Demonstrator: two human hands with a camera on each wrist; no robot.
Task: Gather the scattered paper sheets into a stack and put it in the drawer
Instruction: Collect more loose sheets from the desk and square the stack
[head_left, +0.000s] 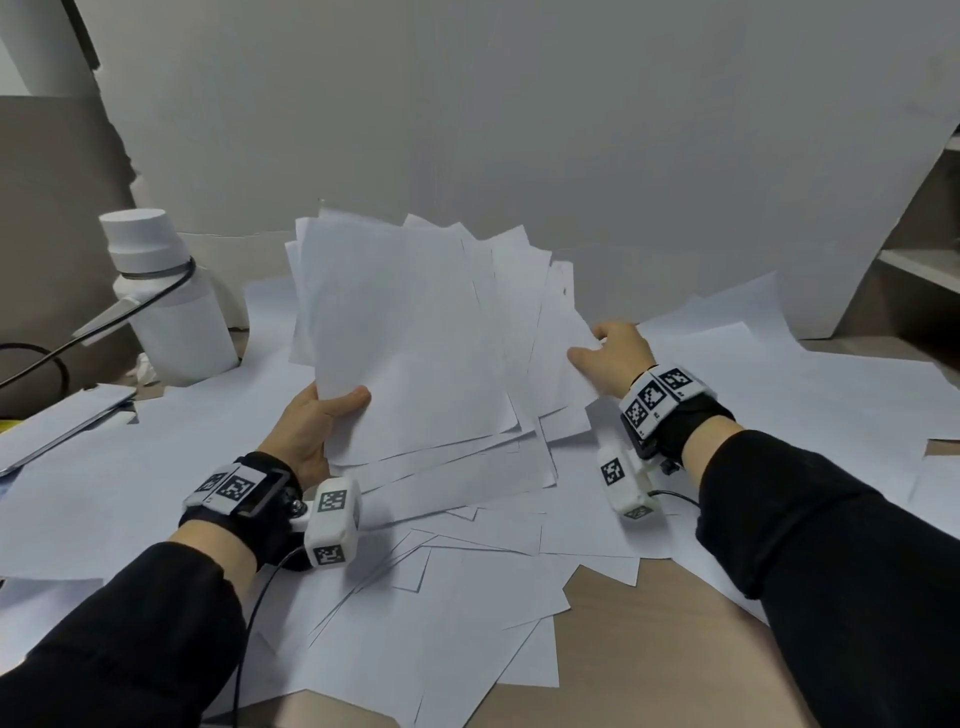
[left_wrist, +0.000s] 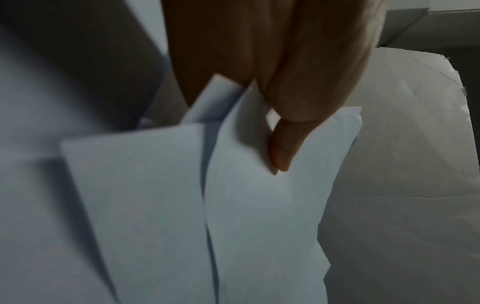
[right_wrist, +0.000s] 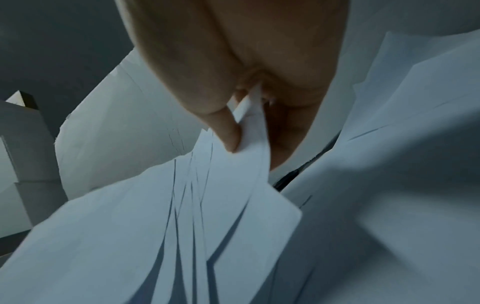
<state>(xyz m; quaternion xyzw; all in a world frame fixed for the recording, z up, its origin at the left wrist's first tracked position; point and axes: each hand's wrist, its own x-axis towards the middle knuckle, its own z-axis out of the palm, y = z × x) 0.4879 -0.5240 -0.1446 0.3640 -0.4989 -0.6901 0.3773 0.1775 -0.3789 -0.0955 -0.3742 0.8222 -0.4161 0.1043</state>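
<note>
Loose sheets lie nearest, scattered over the table. Above them the left hand pinches the fanned stack at its lower left edge, thumb on top. The right hand pinches the stack's right edge, fingers apparently behind, though blurred. The stack tilts up off the table. A white bottle stands far left.

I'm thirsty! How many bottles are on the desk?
1. The white bottle stands at the desk's far left, beside the scattered paper sheets. Papers could hide others.
</note>
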